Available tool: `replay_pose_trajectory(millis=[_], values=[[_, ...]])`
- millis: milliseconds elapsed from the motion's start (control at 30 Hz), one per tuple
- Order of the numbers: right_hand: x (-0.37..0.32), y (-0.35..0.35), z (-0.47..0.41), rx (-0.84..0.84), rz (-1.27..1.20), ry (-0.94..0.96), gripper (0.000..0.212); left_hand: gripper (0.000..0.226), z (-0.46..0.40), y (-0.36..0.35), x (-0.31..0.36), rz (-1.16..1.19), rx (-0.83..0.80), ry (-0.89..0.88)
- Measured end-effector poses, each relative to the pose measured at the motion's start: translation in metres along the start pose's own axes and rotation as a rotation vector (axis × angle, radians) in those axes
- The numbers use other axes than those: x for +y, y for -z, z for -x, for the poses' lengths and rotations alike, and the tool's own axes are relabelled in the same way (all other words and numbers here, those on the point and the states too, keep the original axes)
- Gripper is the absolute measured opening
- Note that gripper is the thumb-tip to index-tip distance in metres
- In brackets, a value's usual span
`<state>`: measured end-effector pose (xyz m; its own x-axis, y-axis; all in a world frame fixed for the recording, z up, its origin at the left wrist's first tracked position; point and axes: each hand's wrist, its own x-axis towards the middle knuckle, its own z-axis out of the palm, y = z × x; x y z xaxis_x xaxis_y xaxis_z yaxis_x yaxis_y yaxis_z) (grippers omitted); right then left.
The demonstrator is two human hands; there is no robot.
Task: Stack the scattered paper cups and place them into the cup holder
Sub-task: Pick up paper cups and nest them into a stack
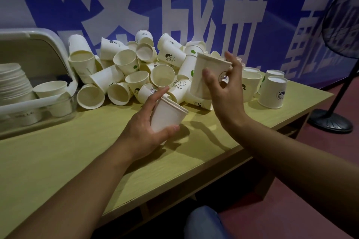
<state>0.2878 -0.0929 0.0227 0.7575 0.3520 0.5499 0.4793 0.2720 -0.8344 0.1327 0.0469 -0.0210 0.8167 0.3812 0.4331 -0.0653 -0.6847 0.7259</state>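
My left hand (143, 122) grips a short stack of white paper cups (167, 114) above the table, rims tilted up and to the right. My right hand (225, 91) holds another white paper cup (207, 72) between thumb and fingers, raised above and to the right of the stack. Behind both hands lies a heap of scattered paper cups (124, 72), most tipped on their sides. The white cup holder (37, 101) stands at the far left with stacked cups (11, 81) inside it.
Two cups stand upside down (272, 91) at the table's right end. The yellow-green table (77, 151) has a front edge running diagonally across the view. A black standing fan (334, 118) is on the red floor to the right. A blue banner wall is close behind.
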Motion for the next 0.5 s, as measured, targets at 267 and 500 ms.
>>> replay_pose_trajectory(millis=[267, 500], values=[[0.001, -0.037, 0.029, -0.236, -0.032, -0.095, 0.065, 0.107, -0.001, -0.001, -0.001, -0.002, 0.031, 0.011], [0.023, -0.045, 0.035, -0.400, 0.228, -0.041, 0.055, 0.103, -0.004, 0.003, -0.002, -0.015, 0.209, -0.014]])
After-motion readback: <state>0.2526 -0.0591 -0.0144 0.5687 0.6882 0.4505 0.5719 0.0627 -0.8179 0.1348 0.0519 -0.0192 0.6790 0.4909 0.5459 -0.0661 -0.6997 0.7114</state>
